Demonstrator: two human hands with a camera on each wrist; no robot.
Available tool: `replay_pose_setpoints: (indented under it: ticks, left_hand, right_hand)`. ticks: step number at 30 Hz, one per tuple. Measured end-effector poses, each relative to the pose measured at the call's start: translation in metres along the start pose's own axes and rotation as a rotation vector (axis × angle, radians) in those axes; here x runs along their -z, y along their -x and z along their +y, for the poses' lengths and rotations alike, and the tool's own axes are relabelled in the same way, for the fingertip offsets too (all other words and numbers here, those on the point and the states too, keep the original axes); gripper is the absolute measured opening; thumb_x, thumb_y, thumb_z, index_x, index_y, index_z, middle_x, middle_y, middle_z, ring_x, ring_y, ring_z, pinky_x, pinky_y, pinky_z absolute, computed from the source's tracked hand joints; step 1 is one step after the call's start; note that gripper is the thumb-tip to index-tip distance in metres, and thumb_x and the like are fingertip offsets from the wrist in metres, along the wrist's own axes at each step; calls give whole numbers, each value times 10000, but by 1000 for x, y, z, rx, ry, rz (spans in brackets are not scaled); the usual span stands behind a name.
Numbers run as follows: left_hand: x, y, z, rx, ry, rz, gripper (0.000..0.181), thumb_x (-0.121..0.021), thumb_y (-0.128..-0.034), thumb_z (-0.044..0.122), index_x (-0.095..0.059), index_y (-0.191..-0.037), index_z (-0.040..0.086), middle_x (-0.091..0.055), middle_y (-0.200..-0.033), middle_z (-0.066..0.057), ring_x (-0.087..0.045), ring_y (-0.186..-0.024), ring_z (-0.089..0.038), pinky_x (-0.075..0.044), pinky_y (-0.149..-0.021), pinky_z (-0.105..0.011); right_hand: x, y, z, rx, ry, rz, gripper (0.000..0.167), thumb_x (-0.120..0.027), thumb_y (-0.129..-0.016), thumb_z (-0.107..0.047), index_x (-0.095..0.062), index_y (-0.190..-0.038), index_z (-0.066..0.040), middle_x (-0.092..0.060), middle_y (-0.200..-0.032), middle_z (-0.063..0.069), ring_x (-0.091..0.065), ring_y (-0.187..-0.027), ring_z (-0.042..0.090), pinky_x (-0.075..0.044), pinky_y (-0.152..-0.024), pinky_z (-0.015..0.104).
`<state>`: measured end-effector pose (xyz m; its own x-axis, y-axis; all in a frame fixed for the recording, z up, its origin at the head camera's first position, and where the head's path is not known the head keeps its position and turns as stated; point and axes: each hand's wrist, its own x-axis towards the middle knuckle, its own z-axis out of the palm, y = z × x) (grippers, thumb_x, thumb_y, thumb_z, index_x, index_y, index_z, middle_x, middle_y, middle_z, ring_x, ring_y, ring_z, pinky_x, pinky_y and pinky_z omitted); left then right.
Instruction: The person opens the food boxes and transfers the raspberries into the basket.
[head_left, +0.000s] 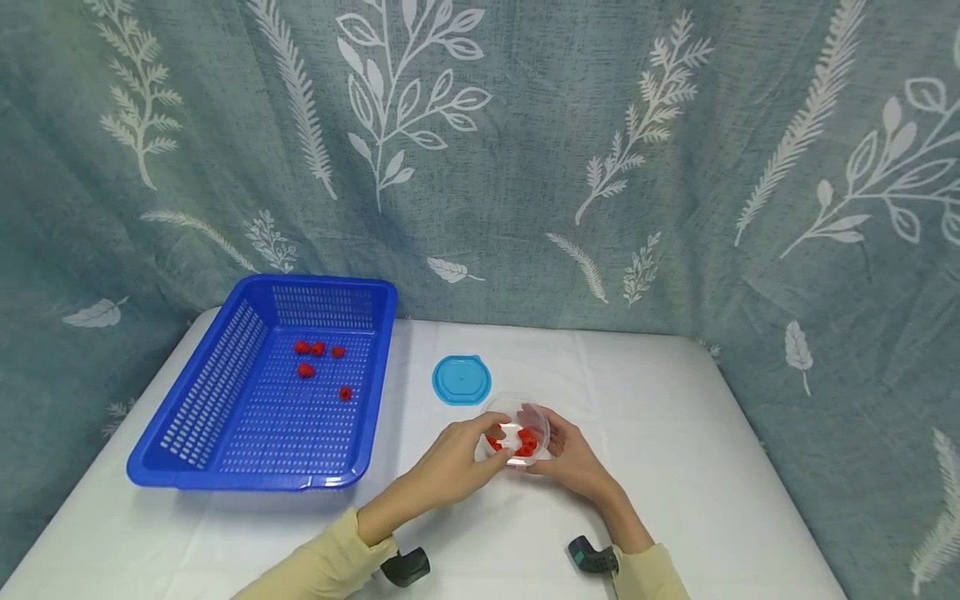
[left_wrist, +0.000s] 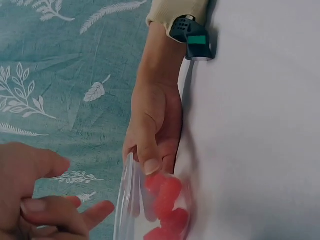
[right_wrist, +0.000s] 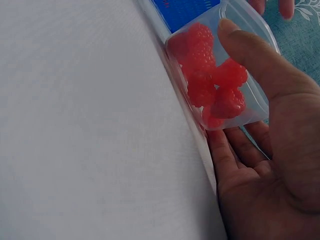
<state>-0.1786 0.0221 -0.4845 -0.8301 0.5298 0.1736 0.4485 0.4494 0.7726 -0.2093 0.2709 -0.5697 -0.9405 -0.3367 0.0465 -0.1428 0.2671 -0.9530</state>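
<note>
Five bumpy red raspberries [head_left: 305, 370] lie loose on the floor of a deep blue rectangular plastic basket [head_left: 255, 481] with slotted walls; its long right wall stands between them and the person's left hand [head_left: 452, 462]. That hand is at the mouth of a clear round-rimmed plastic container [right_wrist: 257, 107], its fingers loosely bent and spread apart; in the head view it hides part of the rim. The right hand [head_left: 573, 462] holds the container from the right side, thumb against the wall and fingers curled round and under it; more red raspberries [right_wrist: 202, 87] are heaped inside, seen through the plastic; whether the base touches the white cloth-covered table [head_left: 675, 433] I cannot tell.

Just beyond the container, to its left, lies a flat light-blue round plastic lid [head_left: 461, 380], apart from both hands; a dark wrist-worn device [head_left: 406, 567] juts from the left pale-yellow sleeve [head_left: 322, 558], and another dark device [head_left: 592, 557] from the right; a grey-green curtain [head_left: 525, 167] with white leaf prints hangs behind the table.
</note>
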Motion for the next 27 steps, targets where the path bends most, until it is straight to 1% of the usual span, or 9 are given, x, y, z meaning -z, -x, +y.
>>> replay_pose_setpoints:
  ticks: [3, 7, 10, 13, 16, 20, 22, 27]
  left_hand:
    - [-7, -8, -5, 46, 48, -31, 443, -658, -976, 196, -577, -1384, 45, -716, -1158, -95, -661, -1030, -264, -509, -824, -294]
    - [-18, -20, -13, 90, 87, -52, 448, -635, -985, 201, -574, -1381, -2, -716, -1188, -122, -668, -1080, -260, -538, -845, -309]
    - [-27, -27, -20, 101, 104, -67, 410, -595, -1004, 176, -591, -1358, -30, -724, -1173, -130, -679, -1077, -241, -549, -872, -327]
    - [-34, -33, -26, 102, 110, -85, 363, -550, -1022, 141, -621, -1332, -34, -724, -1178, -126, -676, -1056, -204, -547, -883, -317]
    - [-37, -37, -28, 99, 111, -89, 311, -542, -1015, 98, -675, -1263, -34, -731, -1148, -123, -654, -937, -153, -541, -809, -285]
    - [-39, -39, -28, 104, 111, -88, 264, -561, -991, 65, -727, -1176, -25, -744, -1095, -109, -572, -773, -90, -482, -669, -219]
    - [-39, -39, -28, 103, 122, -88, 251, -567, -986, 62, -736, -1153, -18, -745, -1075, -104, -547, -735, -85, -457, -634, -207]
    - [-38, -39, -27, 94, 145, -99, 240, -564, -993, 75, -753, -1127, 10, -742, -1091, -80, -531, -737, -85, -440, -623, -197]
  right_hand:
    - [0, 0, 0, 4, -13, -2, 859, -866, -772, -37, -441, -1517, -87, -469, -1545, 142, -409, -1449, 339, -376, -1076, 164]
    - [0, -1, 2, 23, -25, -8, 862, -864, -773, -28, -433, -1518, -69, -458, -1550, 165, -408, -1447, 345, -372, -1074, 152]
    - [1, -1, 2, 41, -37, -17, 867, -865, -767, -12, -428, -1515, -45, -457, -1545, 183, -405, -1445, 352, -378, -1076, 158]
    - [1, -2, 2, 48, -56, -22, 870, -862, -755, 14, -433, -1509, -43, -467, -1537, 183, -405, -1443, 352, -387, -1076, 164]
    - [1, -2, 2, 48, -81, -27, 863, -849, -750, 42, -439, -1504, -46, -481, -1523, 188, -414, -1435, 356, -391, -1077, 168]
    - [1, -2, 4, 66, -91, -36, 868, -832, -747, 65, -425, -1509, -22, -460, -1533, 219, -397, -1439, 391, -382, -1080, 159]
    - [1, -2, 5, 81, -93, -40, 872, -827, -748, 72, -415, -1511, -6, -445, -1540, 235, -386, -1441, 409, -377, -1084, 161]
    - [2, -2, 6, 92, -88, -38, 873, -837, -751, 59, -416, -1512, -10, -459, -1527, 242, -401, -1430, 414, -376, -1089, 169]
